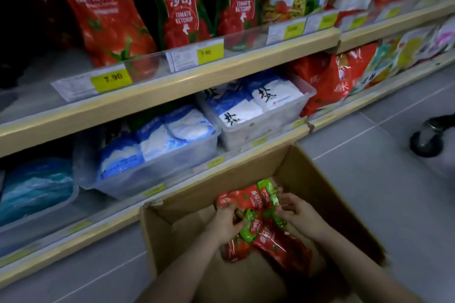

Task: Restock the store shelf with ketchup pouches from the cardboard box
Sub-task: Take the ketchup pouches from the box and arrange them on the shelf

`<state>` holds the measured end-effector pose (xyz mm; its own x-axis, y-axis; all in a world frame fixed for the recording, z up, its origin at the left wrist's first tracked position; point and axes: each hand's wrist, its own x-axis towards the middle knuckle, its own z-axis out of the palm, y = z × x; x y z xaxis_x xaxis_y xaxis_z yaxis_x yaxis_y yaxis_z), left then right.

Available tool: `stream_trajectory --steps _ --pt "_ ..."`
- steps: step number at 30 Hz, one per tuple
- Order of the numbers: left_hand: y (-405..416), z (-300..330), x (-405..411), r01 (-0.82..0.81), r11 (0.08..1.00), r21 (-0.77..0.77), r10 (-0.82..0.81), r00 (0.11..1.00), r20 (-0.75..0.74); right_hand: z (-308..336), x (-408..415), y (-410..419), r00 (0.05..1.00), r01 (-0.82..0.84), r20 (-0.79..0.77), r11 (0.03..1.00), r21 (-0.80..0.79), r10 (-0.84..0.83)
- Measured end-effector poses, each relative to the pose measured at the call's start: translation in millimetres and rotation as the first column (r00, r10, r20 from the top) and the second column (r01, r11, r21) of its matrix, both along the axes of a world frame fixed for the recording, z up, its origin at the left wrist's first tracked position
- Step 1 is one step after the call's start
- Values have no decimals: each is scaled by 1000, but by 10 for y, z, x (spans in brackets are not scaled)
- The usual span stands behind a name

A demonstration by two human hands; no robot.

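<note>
Red ketchup pouches [248, 200] still lie in the cardboard box [317, 179], under your fingers. Your left hand [227, 224] curls around one pouch; your right hand [299, 211] rests on the pile with loose fingers, its hold unclear. The shelf [172, 81] above already carries some, so stocking looks only partly done.

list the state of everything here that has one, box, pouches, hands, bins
cardboard box: open, flaps up, on the floor
ketchup pouches in the box: lying loose in a pile
left hand: in the box, fingers curled on a pouch
right hand: in the box, fingers touching the pouches, grip unclear
shelf ketchup pouches: standing upright
clear bins: lidless, holding blue-white packets
</note>
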<state>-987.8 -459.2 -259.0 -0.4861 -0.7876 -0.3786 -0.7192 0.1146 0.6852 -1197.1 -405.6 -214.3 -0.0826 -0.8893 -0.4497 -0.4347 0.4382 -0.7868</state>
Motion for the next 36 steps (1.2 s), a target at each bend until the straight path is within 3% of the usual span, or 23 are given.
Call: stream_trajectory --steps 4,8,12,18,23,29,33,36 --pt "0 -196 -126 -152 987 49 151 988 18 -235 -55 14 1000 9 28 997 78 -11" --pt "-14 -135 -173 -244 948 203 288 930 -229 -300 -84 27 992 -87 102 985 151 72" --pt "-140 188 -104 -162 941 297 280 866 -414 -232 -44 7 953 -195 266 966 169 146" --pt "-290 643 -7 -163 939 304 308 793 -525 46 191 -98 946 -75 313 996 -43 85" --pt "-246 744 207 -43 933 358 208 875 -436 496 438 -307 953 30 301 975 -219 38" --pt "-338 1160 451 -159 969 190 234 841 -489 1005 786 -551 927 16 353 927 -374 127" --pt "-413 1510 804 -209 974 88 225 842 -491 1430 961 -707 941 -30 280 870 -491 190" --pt "-421 1749 1124 -293 956 12 262 832 -489 1804 1077 -866 980 -88 85 778 -622 178"
